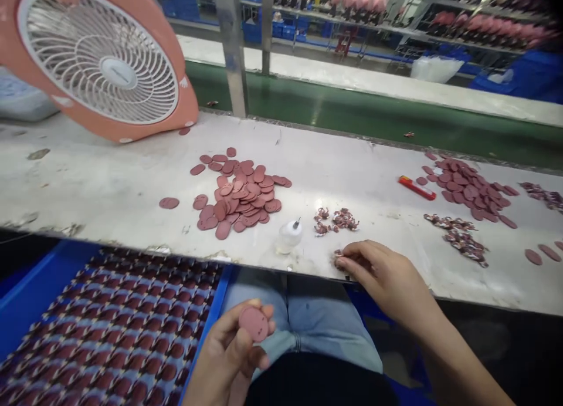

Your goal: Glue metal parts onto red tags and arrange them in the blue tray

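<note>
My left hand (231,350) is down over my lap, fingers closed on a dusky-pink oval piece (254,323). My right hand (380,277) rests at the front edge of the white worktable (109,183), its fingertips pinched on a small patterned trim piece (339,257). A few more of these small trims (335,219) lie just beyond it. A small white glue bottle (288,236) stands to the left of my right hand. A heap of pink ovals (241,198) lies further back on the table.
A blue tray (41,288) at lower left holds rows of finished pink pieces. A pink fan (101,60) stands at the back left. A second pile of ovals (468,189), a red tool (416,188) and more trims (461,239) lie to the right. A green conveyor belt (352,110) runs behind.
</note>
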Demonstrator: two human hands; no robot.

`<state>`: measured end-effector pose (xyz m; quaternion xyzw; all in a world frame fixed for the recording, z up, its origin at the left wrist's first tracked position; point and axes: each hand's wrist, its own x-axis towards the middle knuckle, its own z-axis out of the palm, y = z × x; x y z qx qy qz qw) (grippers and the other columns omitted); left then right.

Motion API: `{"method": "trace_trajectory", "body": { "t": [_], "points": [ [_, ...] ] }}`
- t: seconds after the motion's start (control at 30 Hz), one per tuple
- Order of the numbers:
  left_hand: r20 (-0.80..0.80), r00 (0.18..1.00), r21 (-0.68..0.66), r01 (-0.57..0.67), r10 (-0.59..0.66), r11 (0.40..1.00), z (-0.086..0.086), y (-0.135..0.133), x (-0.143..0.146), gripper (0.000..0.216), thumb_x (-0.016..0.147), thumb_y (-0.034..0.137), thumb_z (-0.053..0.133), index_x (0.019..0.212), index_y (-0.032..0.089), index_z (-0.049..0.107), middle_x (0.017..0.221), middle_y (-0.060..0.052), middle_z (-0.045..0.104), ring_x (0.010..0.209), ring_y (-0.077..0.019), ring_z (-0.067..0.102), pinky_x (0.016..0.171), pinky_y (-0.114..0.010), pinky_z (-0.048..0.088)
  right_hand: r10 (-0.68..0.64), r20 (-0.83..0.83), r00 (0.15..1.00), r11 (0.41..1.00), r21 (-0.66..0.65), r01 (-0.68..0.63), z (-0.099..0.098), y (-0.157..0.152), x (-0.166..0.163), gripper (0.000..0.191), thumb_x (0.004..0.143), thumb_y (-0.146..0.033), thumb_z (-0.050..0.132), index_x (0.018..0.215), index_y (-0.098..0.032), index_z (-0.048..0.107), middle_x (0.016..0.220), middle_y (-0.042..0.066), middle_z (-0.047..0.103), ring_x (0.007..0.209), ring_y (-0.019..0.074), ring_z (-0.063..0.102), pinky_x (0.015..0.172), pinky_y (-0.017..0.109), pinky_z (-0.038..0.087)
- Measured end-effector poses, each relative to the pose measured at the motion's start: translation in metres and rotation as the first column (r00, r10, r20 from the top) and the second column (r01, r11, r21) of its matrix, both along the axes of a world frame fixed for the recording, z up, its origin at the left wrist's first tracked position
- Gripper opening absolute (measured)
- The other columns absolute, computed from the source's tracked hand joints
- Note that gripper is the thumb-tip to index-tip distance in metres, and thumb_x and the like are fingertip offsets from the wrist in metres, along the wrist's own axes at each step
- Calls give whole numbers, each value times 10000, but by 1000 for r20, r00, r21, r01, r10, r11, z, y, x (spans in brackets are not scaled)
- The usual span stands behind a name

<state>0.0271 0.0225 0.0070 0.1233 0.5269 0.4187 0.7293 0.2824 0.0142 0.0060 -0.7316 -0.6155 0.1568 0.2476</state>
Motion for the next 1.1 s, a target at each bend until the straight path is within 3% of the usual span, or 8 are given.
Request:
{"method": "trace_trajectory", "body": {
  "t": [0.1, 0.23, 0.47, 0.67, 0.83, 0.9, 1.0, 1.1],
  "points": [
    [83, 991, -70, 112, -106, 991, -3, 0, 4, 435, 541, 429, 940, 868, 187, 785, 852, -70, 758, 727, -155, 695, 485, -157, 487, 11, -49, 999, 999, 50, -8, -3, -4, -7, 212, 955, -389, 584, 831, -228, 642, 752, -3, 683, 634, 152, 641, 578, 256, 485],
    [204, 951, -45, 248, -234, 968, -20, 6, 23, 360, 646, 377, 900, 921, 183, 773, 885, -67, 746, 819, -151, 676, 566, -167, 519, -24, -27, 999, 992, 125, 27, -13, 5, -19, 190, 933, -354, 610, 804, -218, 636, 694, -7, 644, 583, 140, 595, 566, 260, 464],
    [213, 940, 1, 274, -268, 962, -33, 13, 39, 302, 719, 397, 848, 925, 192, 768, 917, -54, 729, 893, -150, 651, 618, -171, 534, -34, 39, 999, 981, 192, 26, -15, 8, -26, 244, 977, -398, 559, 865, -198, 644, 749, 20, 651, 638, 149, 601, 614, 275, 486],
    [219, 950, -97, 247, -221, 964, -26, 6, 26, 288, 704, 348, 866, 929, 198, 771, 929, -48, 745, 798, -121, 665, 578, -160, 536, 80, 37, 996, 994, 75, -82, -8, 11, -33, 135, 931, -334, 644, 986, -233, 714, 880, 42, 670, 838, 233, 644, 707, 344, 485],
    [291, 933, -135, 258, -211, 957, -21, 4, 13, 295, 686, 343, 878, 921, 191, 783, 891, -54, 762, 737, -113, 699, 554, -142, 548, 110, -170, 979, 993, 69, -100, -4, 6, -29, 115, 932, -335, 655, 932, -220, 660, 858, 22, 689, 745, 176, 668, 646, 284, 551],
    [331, 915, -114, 282, -231, 953, -19, 3, 10, 282, 696, 343, 872, 914, 185, 787, 867, -52, 759, 709, -106, 699, 542, -133, 549, 150, -399, 905, 989, 47, -143, 4, 1, -32, 142, 930, -370, 672, 959, -232, 663, 868, 12, 717, 744, 156, 698, 644, 236, 592],
    [389, 882, -46, 308, -267, 950, -16, 0, 7, 265, 706, 353, 865, 887, 172, 794, 777, -29, 726, 664, -91, 678, 527, -125, 548, 202, -696, 689, 961, 4, -278, 21, -5, -42, 80, 911, -318, 708, 979, -275, 708, 902, -7, 739, 784, 141, 719, 670, 195, 605],
    [398, 865, -5, 333, -304, 943, -15, -2, 6, 258, 735, 364, 844, 879, 156, 794, 698, -10, 677, 636, -81, 653, 522, -121, 546, 299, -664, 685, 925, 24, -380, 35, -6, -54, 115, 922, -225, 690, 1002, -300, 725, 934, -25, 749, 804, 120, 714, 707, 178, 586]
  ]
}}
